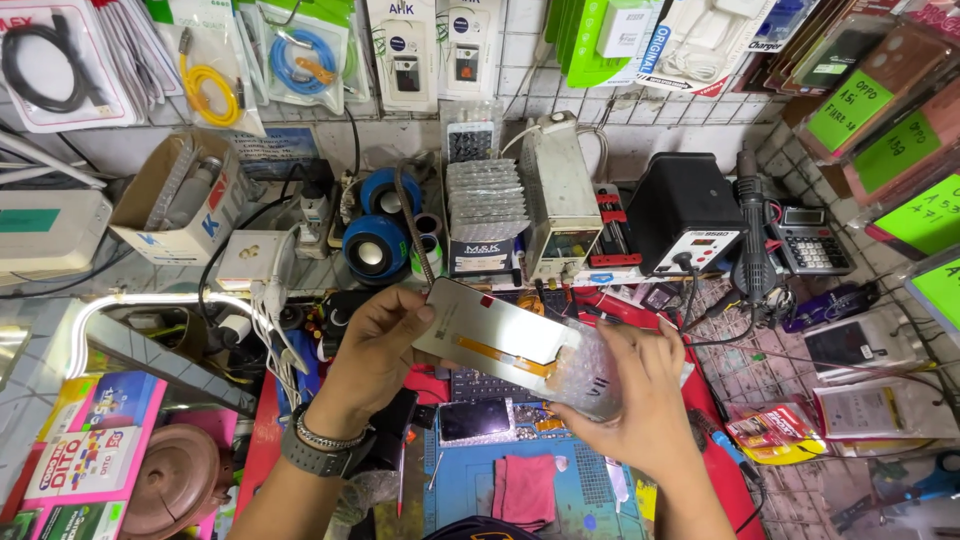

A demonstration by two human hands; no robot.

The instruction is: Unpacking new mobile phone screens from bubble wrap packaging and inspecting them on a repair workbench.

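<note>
So, fingers of my left hand are pinching the top edge of a phone screen panel, while my right hand grips the bubble wrap sleeve on its other end. Panel's held up over the desk, above a blue mat with a small phone and pink cloth.

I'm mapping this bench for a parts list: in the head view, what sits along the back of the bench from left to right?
Cardboard box → blue round speakers → stack of bubble-wrapped panels → beige power supply → black soldering station → desk calculator.
</note>
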